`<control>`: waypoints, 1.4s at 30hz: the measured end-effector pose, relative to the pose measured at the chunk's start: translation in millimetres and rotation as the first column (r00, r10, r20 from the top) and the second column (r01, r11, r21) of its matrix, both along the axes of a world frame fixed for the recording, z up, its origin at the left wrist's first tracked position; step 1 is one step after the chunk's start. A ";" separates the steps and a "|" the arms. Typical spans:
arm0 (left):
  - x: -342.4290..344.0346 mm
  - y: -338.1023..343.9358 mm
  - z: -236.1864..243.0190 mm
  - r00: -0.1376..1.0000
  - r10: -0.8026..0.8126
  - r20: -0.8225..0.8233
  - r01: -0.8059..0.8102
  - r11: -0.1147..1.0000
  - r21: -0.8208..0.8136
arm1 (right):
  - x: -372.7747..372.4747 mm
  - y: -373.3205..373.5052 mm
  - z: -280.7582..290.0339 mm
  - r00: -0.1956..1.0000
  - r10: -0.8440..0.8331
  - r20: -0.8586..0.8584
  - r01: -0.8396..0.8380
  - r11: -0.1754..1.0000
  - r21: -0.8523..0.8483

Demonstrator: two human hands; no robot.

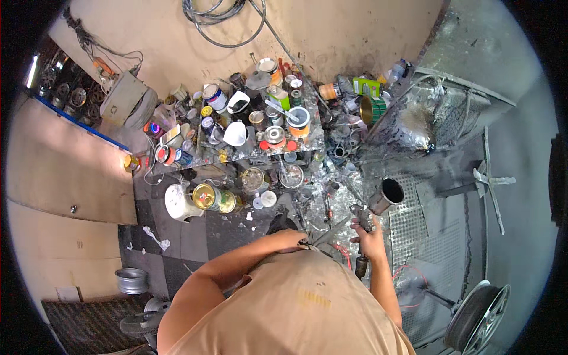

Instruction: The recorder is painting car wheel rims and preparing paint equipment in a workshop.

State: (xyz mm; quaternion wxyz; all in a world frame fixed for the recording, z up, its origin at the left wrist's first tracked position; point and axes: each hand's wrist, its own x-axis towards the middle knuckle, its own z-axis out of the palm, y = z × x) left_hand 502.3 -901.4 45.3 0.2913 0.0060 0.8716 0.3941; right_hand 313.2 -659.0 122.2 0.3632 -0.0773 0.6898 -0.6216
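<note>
My right hand [371,238] is closed around a metal spray gun [365,218], held out to the right of my body. The gun's dark cup [389,197] points up and away, its round mouth toward the view. Below that hand hangs a dark cylindrical fitting [361,266], with a red hose [343,251] near it. My left hand [289,238] is bent in at my waist, against the front of my shirt. Its fingers are mostly hidden there, so whether it holds anything does not show.
Ahead stands a cluttered table [241,158] with paint cans, cups and bottles. Gold-lidded cans [205,196] and a white tub [179,203] stand at its near side. A wheel [482,318] is mounted at lower right, near a cross-shaped stand [486,178]. Another rim [131,281] lies left.
</note>
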 end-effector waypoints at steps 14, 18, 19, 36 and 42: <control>16.3 -169.8 -52.5 0.970 0.242 0.009 -0.240 0.957 0.165 | -31.3 -295.5 26.4 0.728 0.623 0.285 -0.676 0.722 0.149; 30.8 -238.9 -29.0 0.918 0.390 0.072 -0.397 0.904 0.158 | -29.5 -400.7 24.8 0.597 0.684 0.420 -0.758 0.652 0.015; 37.3 -253.9 -26.2 0.914 0.396 0.084 -0.405 0.900 0.158 | -27.5 -428.5 24.6 0.521 0.716 0.466 -0.789 0.612 -0.059; 81.7 -342.4 -41.0 0.646 0.617 0.449 -0.670 0.740 -0.053 | -66.7 -659.0 -24.0 0.283 0.644 0.710 -0.411 0.751 -0.517; 53.7 -438.7 0.2 0.732 0.519 0.442 -0.672 0.660 0.337 | -63.9 -652.2 -22.6 0.513 0.732 0.448 -0.812 0.584 -0.023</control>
